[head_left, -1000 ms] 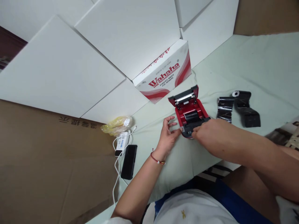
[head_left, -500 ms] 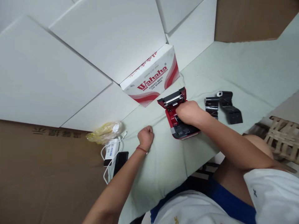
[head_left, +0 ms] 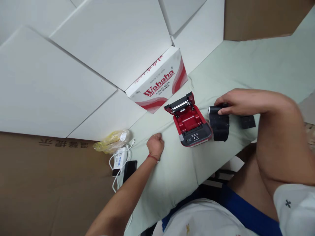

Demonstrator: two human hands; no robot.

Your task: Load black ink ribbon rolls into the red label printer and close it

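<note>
On the pale green cloth stands a small red and black label printer (head_left: 193, 126), its lid raised and its red compartment bare. To its right, my right hand (head_left: 232, 101) is closed over the top of a black label roll (head_left: 220, 127), thumb and fingers gripping it. The roll's white core end shows at the left, and a loose black strip hangs toward me. A second black strip (head_left: 248, 122) lies partly hidden beneath my right forearm. My left hand (head_left: 155, 145) rests as a fist on the cloth, left of the printer, apparently holding nothing.
A white and red Wahaha carton (head_left: 162, 82) stands behind the printer, against large white boxes (head_left: 110, 42). At left are a yellowish plastic bag (head_left: 112, 141), a white cable (head_left: 128, 154), a small white box (head_left: 120, 159) and a dark phone (head_left: 129, 170). Brown cardboard (head_left: 261, 19) stands at back right.
My right hand has left the printer's compartment and moved right to the black label roll, which it now grips. The compartment is uncovered. My left fist has stayed on the cloth.
</note>
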